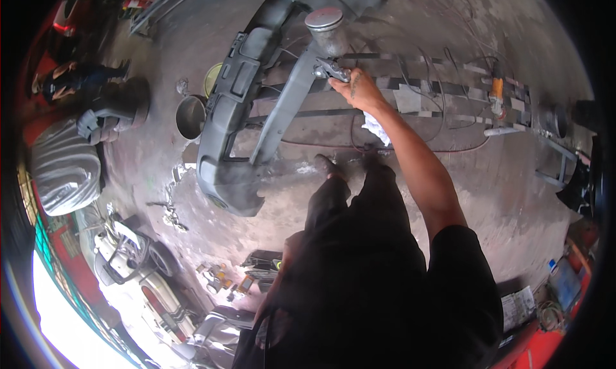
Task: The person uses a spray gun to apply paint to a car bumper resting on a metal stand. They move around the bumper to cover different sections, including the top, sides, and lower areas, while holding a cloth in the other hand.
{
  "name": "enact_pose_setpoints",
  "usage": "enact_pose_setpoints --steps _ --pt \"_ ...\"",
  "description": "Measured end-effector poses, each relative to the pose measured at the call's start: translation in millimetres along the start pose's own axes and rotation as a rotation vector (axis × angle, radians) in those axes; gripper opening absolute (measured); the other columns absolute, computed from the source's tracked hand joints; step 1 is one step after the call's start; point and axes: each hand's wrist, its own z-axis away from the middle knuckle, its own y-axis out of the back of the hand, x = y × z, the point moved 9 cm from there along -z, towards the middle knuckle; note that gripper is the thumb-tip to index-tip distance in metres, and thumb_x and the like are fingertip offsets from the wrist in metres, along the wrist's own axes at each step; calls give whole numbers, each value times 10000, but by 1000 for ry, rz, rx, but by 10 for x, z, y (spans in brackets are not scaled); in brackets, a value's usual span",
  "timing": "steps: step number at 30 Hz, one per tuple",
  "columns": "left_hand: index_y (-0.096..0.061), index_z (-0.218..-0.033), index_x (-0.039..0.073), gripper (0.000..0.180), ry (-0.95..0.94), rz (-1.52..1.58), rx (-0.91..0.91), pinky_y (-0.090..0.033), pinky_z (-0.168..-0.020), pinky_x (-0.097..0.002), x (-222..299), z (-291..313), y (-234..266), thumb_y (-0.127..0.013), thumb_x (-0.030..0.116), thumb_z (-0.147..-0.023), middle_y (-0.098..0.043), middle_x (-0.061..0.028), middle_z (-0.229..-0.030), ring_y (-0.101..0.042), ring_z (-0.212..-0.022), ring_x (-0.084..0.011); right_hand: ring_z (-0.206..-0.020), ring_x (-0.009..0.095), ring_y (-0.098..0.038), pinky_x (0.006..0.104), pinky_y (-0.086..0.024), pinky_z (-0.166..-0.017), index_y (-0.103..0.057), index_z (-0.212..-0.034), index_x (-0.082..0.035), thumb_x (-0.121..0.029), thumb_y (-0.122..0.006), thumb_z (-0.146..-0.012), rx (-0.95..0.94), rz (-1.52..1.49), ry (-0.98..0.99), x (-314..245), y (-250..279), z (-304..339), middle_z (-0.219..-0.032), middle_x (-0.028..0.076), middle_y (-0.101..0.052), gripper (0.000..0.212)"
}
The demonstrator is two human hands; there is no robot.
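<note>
My right hand (360, 92) is closed round a spray gun (332, 69), its metal cup (326, 32) standing on top. The gun is held out over the inner side of a dark grey car bumper (221, 122), close to its long grey crossbar (282, 106). A crumpled white cloth (376, 129) shows just below my right wrist. Down beside my dark clothing, part of my left hand (292, 246) is visible. Its fingers are hidden, and I cannot make out anything in it.
Beyond the bumper are a dark bucket (190, 117) and a yellowish lid (212, 79). Dark rails (443, 86) and a reddish hose (443, 151) run to the right. A scooter (151, 285), a covered shape (66, 167) and another person (70, 80) are at left.
</note>
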Motion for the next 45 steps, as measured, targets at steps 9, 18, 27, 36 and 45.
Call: enact_pose_setpoints --steps 9,18,27,36,45 --pt "-712 -1112 -5 248 -49 -54 -40 -588 -833 -402 644 249 37 -578 167 -993 -752 -177 -1049 -742 -956 -284 -925 453 -719 510 -549 -833 -729 -1052 -20 -350 -684 -961 437 59 56 -338 577 -436 -893 252 -741 345" --pt "-646 -1253 -132 328 65 23 -146 -591 -877 -355 556 256 -108 -538 82 -1030 -740 -201 -1148 -737 -1017 -216 -711 427 -714 456 -537 -698 -692 -1067 10 -353 -706 -945 180 -123 89 -130 227 -253 -785 238 -709 384" --pt "-712 -1164 4 268 -112 223 2 -576 -896 -383 330 105 -158 -662 191 -978 -725 -179 -1182 -708 -1067 -257 -855 454 -707 483 -545 -797 -715 -1028 -7 -314 -708 -941 411 -85 153 -325 367 -216 -835 241 -724 319" --pt "-689 -1261 17 309 9 514 83 -577 -803 -380 454 152 85 -562 183 -1033 -753 -196 -1100 -728 -983 -216 -768 356 -687 414 -532 -753 -709 -1087 15 -323 -717 -949 282 -90 126 -180 -9 119 -829 213 -725 365" --pt "-638 -1336 -30 363 -35 529 100 -569 -895 -381 643 297 172 -483 155 -1066 -753 -194 -1153 -711 -1043 -237 -965 421 -726 430 -555 -896 -720 -1238 -50 -360 -724 -935 -121 -11 121 -182 -463 467 -979 242 -756 434"
